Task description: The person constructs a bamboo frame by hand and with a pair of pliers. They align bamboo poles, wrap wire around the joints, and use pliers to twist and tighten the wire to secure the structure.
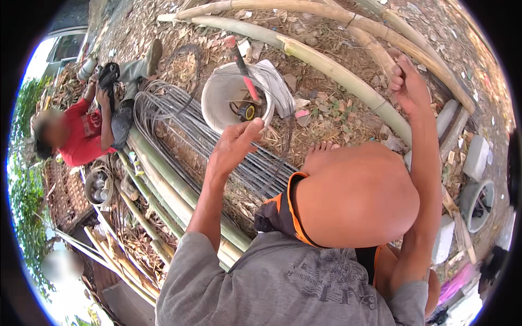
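My left hand (pixel 236 145) is closed, thumb pressed over curled fingers, at the near rim of a whitish bucket (pixel 213 103). Whatever it pinches is too small to make out. My right hand (pixel 409 87) is raised out to the right over the bamboo, its fingers curled into a pinch; any thin thing between them cannot be made out. Inside the bucket lie a yellow-and-black tape measure (pixel 247 112) and a tool with a red-and-black handle (pixel 239 62) that sticks up past the rim. Thin dark wire (pixel 288 130) hangs beside the bucket on its right.
A bundle of grey metal rods (pixel 187 126) runs under my left forearm, next to green bamboo poles (pixel 163 174). Curved bamboo (pixel 326 65) lies beyond the bucket. A person in a red shirt (pixel 81 133) sits at the left, holding dark cloth. Pale blocks (pixel 476 157) stand at the right.
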The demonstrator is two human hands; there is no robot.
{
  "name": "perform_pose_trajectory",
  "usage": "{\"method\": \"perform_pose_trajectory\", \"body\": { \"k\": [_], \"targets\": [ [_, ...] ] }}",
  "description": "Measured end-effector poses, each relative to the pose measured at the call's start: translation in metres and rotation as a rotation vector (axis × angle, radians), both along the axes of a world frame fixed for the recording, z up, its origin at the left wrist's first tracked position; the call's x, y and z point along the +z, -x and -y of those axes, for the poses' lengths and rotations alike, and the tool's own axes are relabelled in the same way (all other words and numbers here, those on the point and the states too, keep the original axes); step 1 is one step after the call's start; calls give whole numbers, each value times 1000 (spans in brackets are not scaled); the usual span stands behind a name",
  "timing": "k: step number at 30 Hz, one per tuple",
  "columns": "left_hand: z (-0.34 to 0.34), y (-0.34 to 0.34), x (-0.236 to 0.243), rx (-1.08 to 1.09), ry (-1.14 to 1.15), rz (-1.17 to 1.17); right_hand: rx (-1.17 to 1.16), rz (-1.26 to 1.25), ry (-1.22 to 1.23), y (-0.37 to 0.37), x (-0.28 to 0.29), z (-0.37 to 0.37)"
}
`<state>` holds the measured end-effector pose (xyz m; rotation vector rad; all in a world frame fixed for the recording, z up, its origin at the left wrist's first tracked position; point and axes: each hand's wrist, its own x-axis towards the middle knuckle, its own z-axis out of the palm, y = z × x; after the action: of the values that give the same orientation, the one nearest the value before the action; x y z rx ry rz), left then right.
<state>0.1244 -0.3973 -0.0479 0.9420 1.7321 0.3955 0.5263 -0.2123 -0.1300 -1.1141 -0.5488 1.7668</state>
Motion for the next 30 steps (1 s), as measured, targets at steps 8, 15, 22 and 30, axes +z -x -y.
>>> {"method": "perform_pose_trajectory", "body": {
  "k": [8,15,22,30],
  "targets": [
    [110,-1,-50,-61,-107,-330,63,39,47,17,18,16],
    [135,-37,-115,-330,-453,-485,24,-18,32,21,49,15],
    [146,-27,-163,-474,-466,-765,43,-26,-50,46,82,17],
    [129,-22,-112,-407,-464,-668,-21,46,-92,1,78,-8]
  ]
}}
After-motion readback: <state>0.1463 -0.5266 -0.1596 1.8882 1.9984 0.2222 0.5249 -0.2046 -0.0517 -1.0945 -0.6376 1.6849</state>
